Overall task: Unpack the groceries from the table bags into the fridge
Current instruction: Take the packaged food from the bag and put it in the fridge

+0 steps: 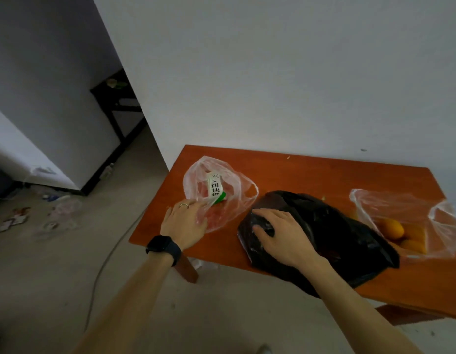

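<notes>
Three bags lie on an orange-brown wooden table [285, 172]. On the left is a clear plastic bag [221, 198] holding a white and green packet [215, 189]. My left hand [184, 222] pinches the near edge of this bag. In the middle is a black plastic bag [331, 233]; my right hand [280, 235] rests on its left end with fingers curled into the plastic. At the right a second clear bag [413, 218] holds several oranges [394, 229].
A white fridge [30, 154] stands at the left, its side toward me. Litter and a crumpled clear bag [63, 210] lie on the concrete floor, with a cable [104, 261] running past the table leg. A dark side table [119, 103] stands in the corridor.
</notes>
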A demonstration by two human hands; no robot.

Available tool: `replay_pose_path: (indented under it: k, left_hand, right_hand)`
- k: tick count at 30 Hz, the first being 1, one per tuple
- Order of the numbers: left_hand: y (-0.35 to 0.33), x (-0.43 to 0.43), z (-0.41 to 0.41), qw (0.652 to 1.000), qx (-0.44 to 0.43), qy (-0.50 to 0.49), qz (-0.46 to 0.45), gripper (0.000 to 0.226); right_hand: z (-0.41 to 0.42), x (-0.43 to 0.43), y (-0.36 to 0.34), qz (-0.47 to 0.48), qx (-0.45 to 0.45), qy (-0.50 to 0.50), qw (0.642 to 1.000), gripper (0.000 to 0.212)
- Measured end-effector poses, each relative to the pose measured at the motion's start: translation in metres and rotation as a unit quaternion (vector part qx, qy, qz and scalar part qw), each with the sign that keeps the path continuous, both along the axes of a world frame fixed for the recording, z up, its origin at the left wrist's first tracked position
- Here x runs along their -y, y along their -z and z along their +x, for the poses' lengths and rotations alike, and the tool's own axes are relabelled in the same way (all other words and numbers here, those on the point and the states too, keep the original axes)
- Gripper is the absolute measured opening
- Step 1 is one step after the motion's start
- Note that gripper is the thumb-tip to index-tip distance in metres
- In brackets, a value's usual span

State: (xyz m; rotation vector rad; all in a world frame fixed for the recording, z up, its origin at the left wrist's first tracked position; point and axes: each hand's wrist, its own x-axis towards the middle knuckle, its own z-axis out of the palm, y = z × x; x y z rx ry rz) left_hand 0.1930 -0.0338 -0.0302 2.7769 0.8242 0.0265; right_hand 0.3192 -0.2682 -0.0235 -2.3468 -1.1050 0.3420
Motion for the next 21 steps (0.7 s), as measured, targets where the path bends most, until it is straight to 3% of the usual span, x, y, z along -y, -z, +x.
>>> replay_pose_path:
  k: [10,16,19,21]
  left_hand:
    - [0.020,-0.096,0.093,1.000,0.024,-0.006,-0.003,0.049]
    - [0.043,-0.155,0.169,0.989,0.023,0.142,0.023,0.034]
    - [0.070,-0.189,0.198,0.969,-0.093,0.218,0.071,0.039]
    - [0.090,-0.214,0.206,0.947,-0.193,0.241,0.089,0.058]
  right_hand:
    - [0.077,-0.129,0.015,-0.025,-0.068,-0.016,0.997,0.045]
    - [0.122,-0.224,0.054,-0.042,-0.089,0.002,0.995,0.041]
    - [0.143,-0.275,0.086,-0.138,-0.103,-0.003,0.985,0.047]
    - [0.158,-0.299,0.109,-0.213,-0.090,-0.007,0.973,0.054]
